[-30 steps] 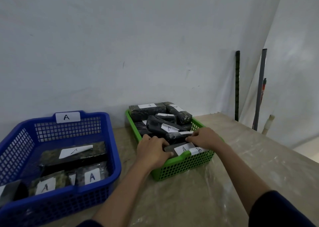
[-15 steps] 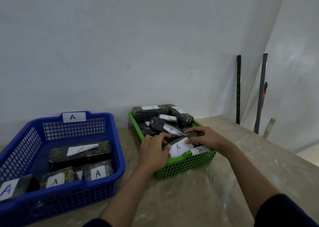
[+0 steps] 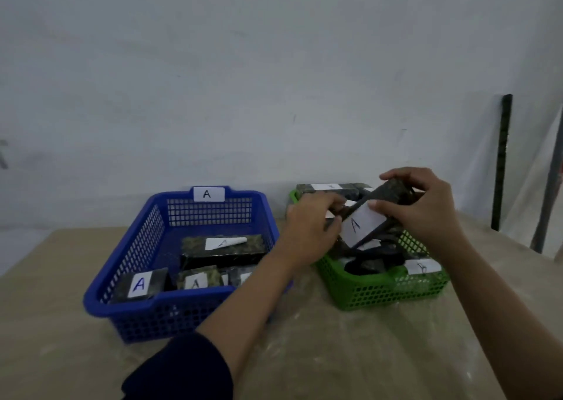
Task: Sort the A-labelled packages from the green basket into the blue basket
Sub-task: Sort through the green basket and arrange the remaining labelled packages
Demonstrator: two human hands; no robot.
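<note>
A dark package with a white A label [image 3: 359,224] is lifted and tilted above the green basket [image 3: 384,291]. My right hand [image 3: 423,211] grips its upper end. My left hand [image 3: 310,229] holds its lower left end, fingers curled round it. The green basket holds several more dark packages, one with a B label [image 3: 422,267] at its near right corner. The blue basket [image 3: 158,311], tagged A on its far rim, stands to the left with several A-labelled packages [image 3: 140,284] inside.
Both baskets stand on a beige table covered in clear plastic film [image 3: 350,354], against a white wall. A dark strip [image 3: 501,162] and grey poles [image 3: 548,186] lean in the corner at the right.
Both hands have lifted the A-labelled package up out of the green basket and tilted it. The camera has swung left, so both baskets now sit further right in view.
</note>
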